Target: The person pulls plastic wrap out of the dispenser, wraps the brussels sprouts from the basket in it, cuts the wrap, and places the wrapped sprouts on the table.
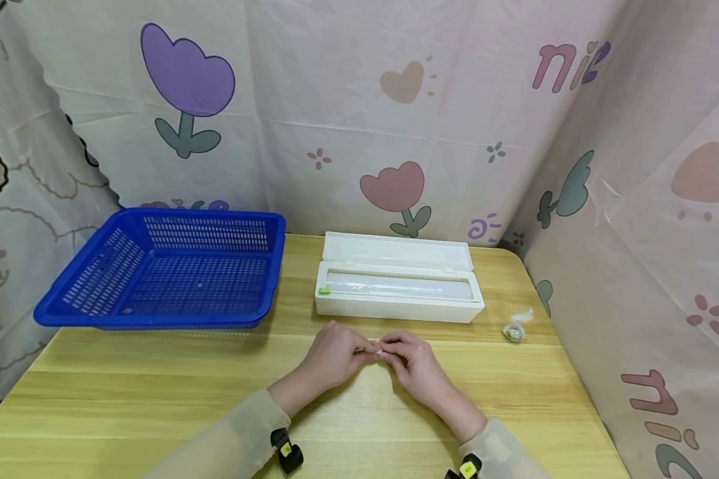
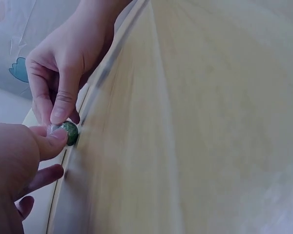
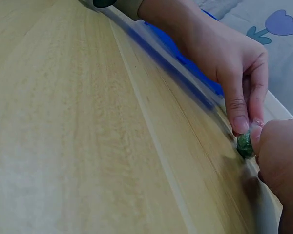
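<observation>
Close together over the table's middle, my left hand (image 1: 333,356) and right hand (image 1: 418,369) meet at the fingertips. Between them is a small round dark green thing wrapped in clear plastic film (image 2: 71,132); its exact kind cannot be told. Thumb and fingers of the left hand (image 2: 17,156) pinch the film beside the green part. The right hand (image 2: 71,66) pinches the same gathered film from the other side. In the right wrist view the green bundle (image 3: 244,146) shows below the left thumb, partly covered by the fingers.
Beyond the hands stands a white cling film box (image 1: 395,311), lid raised, a film roll (image 1: 398,286) inside and a green slider (image 1: 325,291) at its left. A blue plastic basket (image 1: 156,320) sits back left. A similar twisted film bundle (image 1: 513,332) lies near the right edge.
</observation>
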